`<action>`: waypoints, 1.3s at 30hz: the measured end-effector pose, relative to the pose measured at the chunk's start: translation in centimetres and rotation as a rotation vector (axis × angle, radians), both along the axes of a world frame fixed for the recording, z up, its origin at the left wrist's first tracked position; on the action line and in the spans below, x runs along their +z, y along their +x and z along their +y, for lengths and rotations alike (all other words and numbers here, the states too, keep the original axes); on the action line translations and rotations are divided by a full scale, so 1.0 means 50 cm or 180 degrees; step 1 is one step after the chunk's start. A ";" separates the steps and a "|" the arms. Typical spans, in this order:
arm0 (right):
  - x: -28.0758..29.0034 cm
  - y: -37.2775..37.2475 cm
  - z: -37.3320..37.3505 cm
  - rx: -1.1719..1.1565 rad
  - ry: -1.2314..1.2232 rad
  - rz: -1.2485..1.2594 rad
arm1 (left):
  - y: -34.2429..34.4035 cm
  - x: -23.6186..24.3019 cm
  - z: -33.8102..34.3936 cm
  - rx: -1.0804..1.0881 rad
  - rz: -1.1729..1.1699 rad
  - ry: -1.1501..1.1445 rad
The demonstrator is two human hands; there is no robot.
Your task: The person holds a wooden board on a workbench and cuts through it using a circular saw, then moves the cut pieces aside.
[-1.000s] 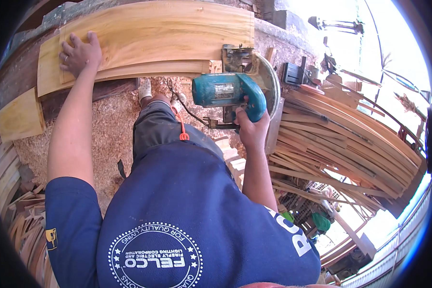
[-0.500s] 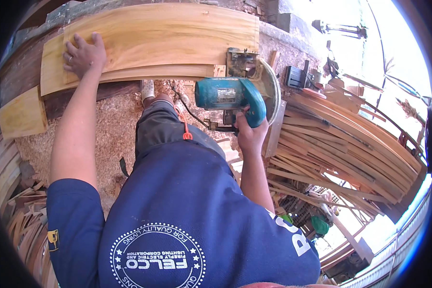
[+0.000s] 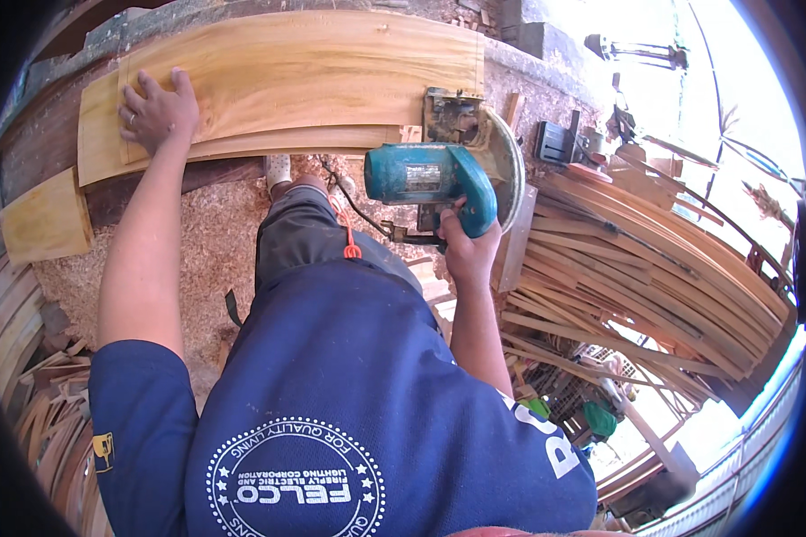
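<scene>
Wrapped round the rear handle of a teal circular saw (image 3: 414, 174) is my right hand (image 3: 468, 243). The saw's base plate (image 3: 450, 118) sits at the right end of a wide wooden board (image 3: 313, 67), its blade guard to the right of that. My left hand (image 3: 161, 111) lies with fingers spread on the board's left part, pressing on its face; a ring shows on one finger. Beneath this board another board (image 3: 100, 134) sticks out at the left and along the near edge. The blade itself is hidden under the guard.
A long stack of wooden strips (image 3: 654, 268) lies to the right. A shorter wooden piece (image 3: 45, 217) is at the left. Wood shavings (image 3: 210, 242) cover the floor round my legs, and the saw's dark cord (image 3: 358, 210) runs near them. More offcuts (image 3: 58, 430) are piled at lower left.
The whole view has shifted very slightly, the boards sitting a little lower. Both hands and the saw keep their places on the boards.
</scene>
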State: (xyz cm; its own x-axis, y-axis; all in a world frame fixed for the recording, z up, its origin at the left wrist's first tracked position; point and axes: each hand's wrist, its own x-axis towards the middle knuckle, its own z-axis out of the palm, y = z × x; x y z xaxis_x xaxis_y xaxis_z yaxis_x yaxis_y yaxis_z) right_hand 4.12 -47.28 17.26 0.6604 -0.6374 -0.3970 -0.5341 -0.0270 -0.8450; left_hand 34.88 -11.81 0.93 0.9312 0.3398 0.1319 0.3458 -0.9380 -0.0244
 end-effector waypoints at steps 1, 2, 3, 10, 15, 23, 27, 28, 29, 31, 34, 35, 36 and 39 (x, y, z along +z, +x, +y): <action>0.004 0.004 0.001 -0.0004 0.0051 0.0026 | 0.000 0.000 0.000 0.0000 0.0006 0.0021; 0.001 0.004 0.000 0.0000 0.0056 0.0028 | 0.000 -0.001 0.001 0.0005 0.0008 0.0025; -0.002 0.003 -0.001 -0.0020 0.0115 -0.0036 | 0.000 0.000 0.000 0.0005 0.0021 0.0033; -0.004 0.014 -0.008 0.0023 0.0151 -0.0066 | -0.002 0.002 -0.001 0.0024 0.0076 0.0043; -0.005 0.021 -0.013 0.0073 0.0232 -0.0088 | -0.002 -0.002 0.003 0.0000 0.0069 -0.0005; -0.005 0.035 -0.016 0.0131 0.0295 -0.0147 | -0.005 -0.002 0.002 -0.0017 0.0040 -0.0014; -0.003 0.045 -0.015 0.0095 0.0274 -0.0171 | -0.006 -0.001 0.001 -0.0027 0.0042 0.0053; -0.003 0.048 -0.015 0.0096 0.0239 -0.0160 | -0.006 -0.002 0.001 -0.0036 0.0033 0.0065; -0.004 0.051 -0.016 0.0099 0.0241 -0.0162 | -0.006 -0.003 0.002 -0.0033 0.0030 0.0066; -0.005 0.055 -0.018 0.0154 0.0151 -0.0092 | -0.009 -0.004 0.003 -0.0069 -0.0046 0.0088; -0.004 0.067 -0.017 0.0093 0.0205 -0.0168 | -0.009 -0.003 0.002 -0.0084 -0.0055 0.0085; -0.006 0.071 -0.018 0.0094 0.0206 -0.0168 | -0.009 -0.002 0.002 -0.0083 -0.0054 0.0086; -0.008 0.076 -0.020 0.0129 0.0145 -0.0185 | -0.009 -0.001 0.002 -0.0091 -0.0069 0.0078; -0.013 0.089 -0.022 0.0129 0.0075 -0.0199 | -0.009 -0.002 0.003 -0.0099 -0.0080 0.0073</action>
